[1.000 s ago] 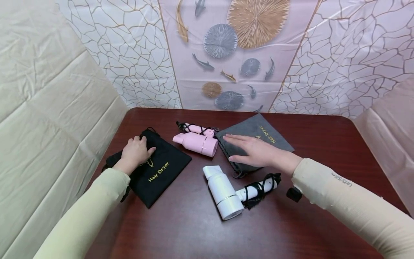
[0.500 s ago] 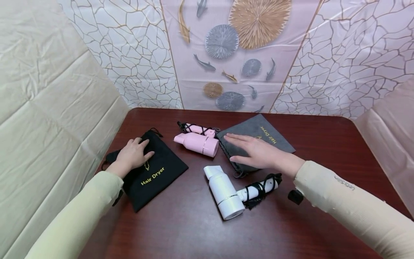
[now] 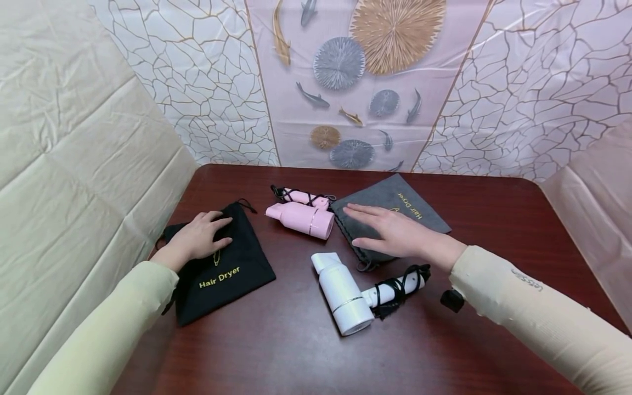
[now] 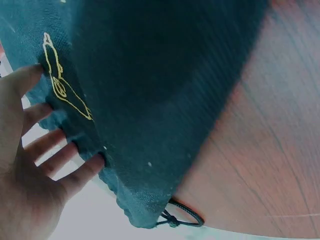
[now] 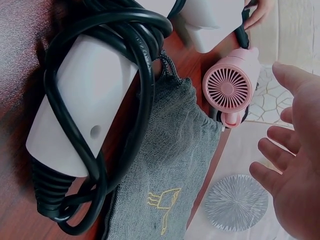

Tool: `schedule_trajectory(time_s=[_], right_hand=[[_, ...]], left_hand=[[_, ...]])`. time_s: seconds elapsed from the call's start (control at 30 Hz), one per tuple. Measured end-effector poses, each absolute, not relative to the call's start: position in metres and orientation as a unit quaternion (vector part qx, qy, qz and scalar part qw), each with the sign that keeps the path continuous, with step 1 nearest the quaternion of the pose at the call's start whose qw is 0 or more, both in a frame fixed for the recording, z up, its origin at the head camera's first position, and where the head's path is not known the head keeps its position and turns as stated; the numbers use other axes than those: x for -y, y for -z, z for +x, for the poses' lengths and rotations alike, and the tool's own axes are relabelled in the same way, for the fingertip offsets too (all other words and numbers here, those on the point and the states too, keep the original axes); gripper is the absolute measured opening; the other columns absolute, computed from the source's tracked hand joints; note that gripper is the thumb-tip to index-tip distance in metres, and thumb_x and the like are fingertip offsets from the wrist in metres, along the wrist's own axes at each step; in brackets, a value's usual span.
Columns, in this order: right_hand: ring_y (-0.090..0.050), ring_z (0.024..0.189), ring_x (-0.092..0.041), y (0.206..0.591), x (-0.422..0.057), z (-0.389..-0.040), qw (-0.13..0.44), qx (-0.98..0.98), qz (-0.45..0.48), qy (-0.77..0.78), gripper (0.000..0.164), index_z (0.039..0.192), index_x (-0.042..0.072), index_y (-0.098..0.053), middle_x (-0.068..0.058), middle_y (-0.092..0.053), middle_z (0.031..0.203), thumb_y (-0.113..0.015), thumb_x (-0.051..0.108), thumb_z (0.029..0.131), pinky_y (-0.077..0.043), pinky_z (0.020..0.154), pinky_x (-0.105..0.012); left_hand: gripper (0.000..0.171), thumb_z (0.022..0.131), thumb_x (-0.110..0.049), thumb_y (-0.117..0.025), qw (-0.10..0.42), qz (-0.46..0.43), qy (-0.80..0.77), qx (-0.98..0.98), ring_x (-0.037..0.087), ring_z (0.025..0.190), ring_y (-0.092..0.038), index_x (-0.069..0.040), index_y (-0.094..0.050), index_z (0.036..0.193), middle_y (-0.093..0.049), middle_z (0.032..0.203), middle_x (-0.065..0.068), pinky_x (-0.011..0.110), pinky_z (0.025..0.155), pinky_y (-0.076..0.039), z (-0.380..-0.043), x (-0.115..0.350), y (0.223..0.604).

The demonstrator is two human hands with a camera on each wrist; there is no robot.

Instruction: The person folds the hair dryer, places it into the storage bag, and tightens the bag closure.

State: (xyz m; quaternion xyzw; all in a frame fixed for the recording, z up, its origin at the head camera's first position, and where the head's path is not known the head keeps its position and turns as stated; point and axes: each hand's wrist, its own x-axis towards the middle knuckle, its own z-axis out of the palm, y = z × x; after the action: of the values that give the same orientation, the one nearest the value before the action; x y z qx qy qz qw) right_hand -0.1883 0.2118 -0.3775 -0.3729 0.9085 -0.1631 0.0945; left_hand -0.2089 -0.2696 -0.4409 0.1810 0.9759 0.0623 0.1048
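In the head view my left hand [image 3: 194,237] lies over a black drawstring pouch [image 3: 222,299] lettered "Hair Dryer", on the table's left. The left wrist view shows its spread fingers with the tips at the pouch's dark cloth [image 4: 145,125]. My right hand [image 3: 387,230] is held flat, fingers straight and nothing in them, above a grey drawstring pouch [image 3: 410,200]. Just left of that pouch lies a pink hair dryer [image 3: 298,219], folded, with its cord wrapped on the handle. A white hair dryer [image 3: 343,296], its handle wound with black cord, lies nearer the front.
All of it lies on a dark red-brown wooden table [image 3: 276,356]. Pale cloth [image 3: 99,164] hangs along the left side, and a patterned sheet [image 3: 345,120] stands behind the back edge. Black drawstring loops [image 3: 247,206] stick out from the black pouch.
The black pouch has slid left and turned clockwise under my left hand, its lettered end swinging toward the table's left side. My right hand and both hair dryers have stayed in place.
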Motion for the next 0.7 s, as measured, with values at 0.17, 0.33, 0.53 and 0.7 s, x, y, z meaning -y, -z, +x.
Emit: schedule_trajectory(time_s=[0.17,0.33,0.53,0.7], right_hand=[[-0.038,0.156,-0.036,0.379,-0.210,-0.189,0.098,-0.909,-0.371,0.162,0.076,0.169,0.015,-0.032,-0.013,-0.033,0.173,-0.064,0.044,0.107,-0.037,0.121,-0.062],[-0.038,0.155,-0.038,0.379,-0.208,-0.189,0.103,-0.910,-0.367,0.162,0.076,0.170,0.016,-0.031,-0.013,-0.033,0.173,-0.064,0.044,0.107,-0.038,0.119,-0.064],[-0.039,0.155,-0.037,0.380,-0.205,-0.191,0.098,-0.908,-0.373,0.163,0.076,0.169,0.015,-0.033,-0.012,-0.035,0.172,-0.064,0.045,0.107,-0.039,0.119,-0.062],[-0.039,0.155,-0.037,0.380,-0.200,-0.195,0.095,-0.904,-0.380,0.170,0.075,0.168,0.013,-0.034,-0.013,-0.036,0.172,-0.064,0.044,0.107,-0.036,0.122,-0.060]], left_hand=[[0.061,0.103,-0.030,-0.068,0.102,0.211,-0.068,-0.970,0.052,0.148,-0.039,-0.005,-0.053,0.157,-0.042,0.162,0.029,0.066,0.118,-0.037,-0.210,0.270,0.440],[0.059,0.101,-0.025,-0.070,0.104,0.227,-0.071,-0.966,0.052,0.146,-0.041,-0.004,-0.055,0.154,-0.045,0.160,0.029,0.066,0.118,-0.037,-0.212,0.268,0.437],[0.057,0.102,-0.026,-0.069,0.079,0.204,-0.075,-0.973,0.050,0.141,-0.047,-0.002,-0.057,0.152,-0.050,0.155,0.029,0.065,0.115,-0.041,-0.211,0.261,0.437],[0.054,0.106,-0.030,-0.063,0.027,0.128,-0.085,-0.988,0.052,0.123,-0.060,0.007,-0.057,0.146,-0.056,0.140,0.034,0.064,0.105,-0.049,-0.210,0.243,0.433]])
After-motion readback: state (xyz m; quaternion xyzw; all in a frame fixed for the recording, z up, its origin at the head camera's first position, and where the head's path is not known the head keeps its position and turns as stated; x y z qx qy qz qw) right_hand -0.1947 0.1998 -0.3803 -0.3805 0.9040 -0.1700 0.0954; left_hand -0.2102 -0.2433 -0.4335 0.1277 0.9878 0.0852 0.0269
